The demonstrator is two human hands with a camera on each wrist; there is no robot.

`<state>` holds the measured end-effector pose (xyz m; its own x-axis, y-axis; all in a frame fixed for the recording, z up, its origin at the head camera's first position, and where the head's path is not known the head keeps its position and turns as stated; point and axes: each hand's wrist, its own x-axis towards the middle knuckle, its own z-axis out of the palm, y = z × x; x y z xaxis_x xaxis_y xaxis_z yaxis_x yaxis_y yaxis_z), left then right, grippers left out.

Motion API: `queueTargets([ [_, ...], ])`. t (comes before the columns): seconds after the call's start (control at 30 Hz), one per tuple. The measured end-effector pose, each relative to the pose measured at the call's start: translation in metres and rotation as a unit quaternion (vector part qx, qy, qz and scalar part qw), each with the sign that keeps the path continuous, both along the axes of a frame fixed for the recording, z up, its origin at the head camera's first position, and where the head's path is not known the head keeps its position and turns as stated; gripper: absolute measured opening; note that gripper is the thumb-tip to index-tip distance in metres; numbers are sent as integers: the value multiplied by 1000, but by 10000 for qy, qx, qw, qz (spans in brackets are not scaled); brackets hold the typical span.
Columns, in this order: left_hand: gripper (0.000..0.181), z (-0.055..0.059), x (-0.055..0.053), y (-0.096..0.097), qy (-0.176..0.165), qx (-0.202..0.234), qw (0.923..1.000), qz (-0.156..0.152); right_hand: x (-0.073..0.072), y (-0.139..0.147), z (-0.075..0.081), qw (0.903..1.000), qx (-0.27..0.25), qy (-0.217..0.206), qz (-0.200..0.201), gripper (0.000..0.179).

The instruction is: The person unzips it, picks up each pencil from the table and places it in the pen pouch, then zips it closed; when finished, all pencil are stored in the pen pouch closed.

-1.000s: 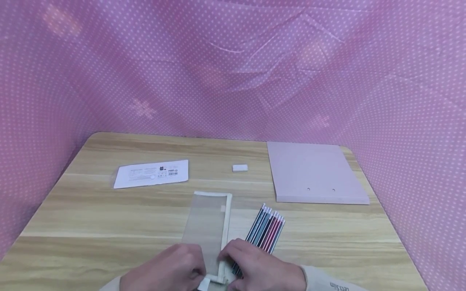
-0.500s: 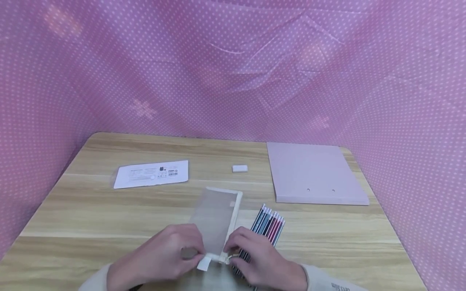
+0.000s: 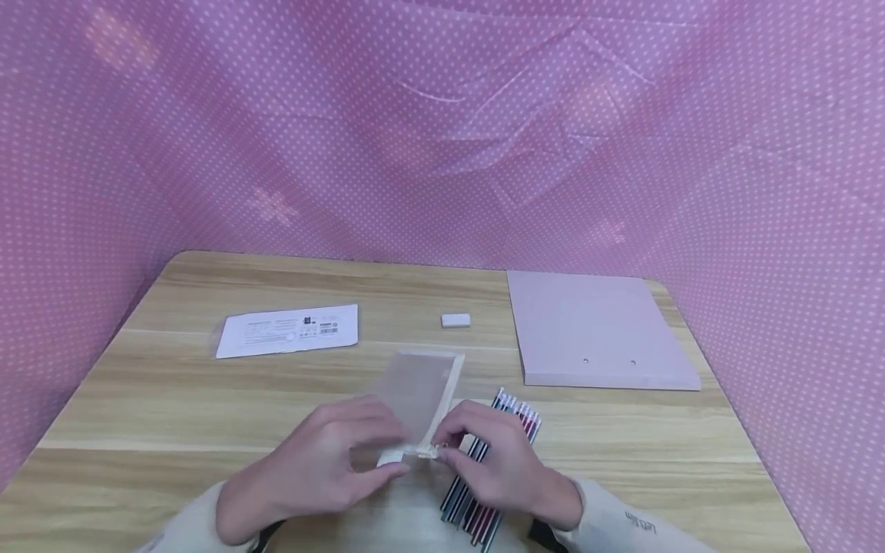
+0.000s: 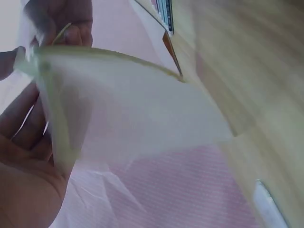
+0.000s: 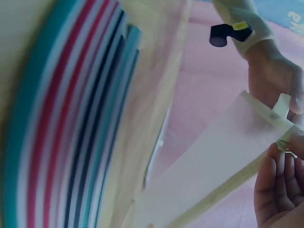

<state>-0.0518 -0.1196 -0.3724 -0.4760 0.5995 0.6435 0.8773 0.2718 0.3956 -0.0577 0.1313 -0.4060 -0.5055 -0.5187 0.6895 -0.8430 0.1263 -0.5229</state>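
A translucent zip pouch (image 3: 418, 388) with pale edging is lifted at its near end, its far end reaching away over the table. My left hand (image 3: 328, 453) holds that near end beside a small white tab (image 3: 390, 458), thumb and fingers on either side. At the corner, my right hand (image 3: 494, 453) pinches the small metal zipper pull (image 5: 285, 147); its fingertips curl round it in the right wrist view. The left wrist view shows the pouch (image 4: 137, 104) stretching out from both hands. Beneath the right hand lies a row of striped pencils (image 3: 477, 507), partly covered by it.
A white printed packet (image 3: 290, 332) lies at the left, with a white eraser (image 3: 455, 320) at the back middle. At the back right is a pale pink folder (image 3: 601, 330). Pink dotted cloth (image 3: 442, 153) hangs behind the wooden table (image 3: 173, 415).
Both hands have lifted the pouch's near end up and away from the table's front edge. The left fingers have spread from a tight fist-like grip. More of the pencils' near ends show.
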Motion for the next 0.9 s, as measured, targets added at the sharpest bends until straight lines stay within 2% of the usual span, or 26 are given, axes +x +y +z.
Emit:
queueTargets([
  [0.1,26,3,-3,10,359,140,9993,30,-3,-1,4,9997,150,-149,-142,25],
  [0.23,17,7,-9,18,366,445,9983,-129,-9,-1,13,9990,163,-380,-138,22],
  [0.37,11,11,-15,23,376,739,9961,-303,-16,1,22,9961,50,-878,8,19],
  [0.43,9,12,-17,25,541,839,9946,-283,-19,2,24,9920,0,-1259,107,16],
  [0.57,7,11,-21,29,897,960,9912,-145,-24,4,25,9759,-162,-2152,324,9],
  [0.67,7,9,-24,29,1043,958,9899,-35,-26,4,24,9653,-321,-2562,390,8],
  [0.8,9,6,-26,29,1019,944,9903,33,-29,4,22,9614,-507,-2688,291,9],
  [0.9,8,4,-28,29,1027,1002,9896,48,-32,4,21,9622,-658,-2635,224,9],
])
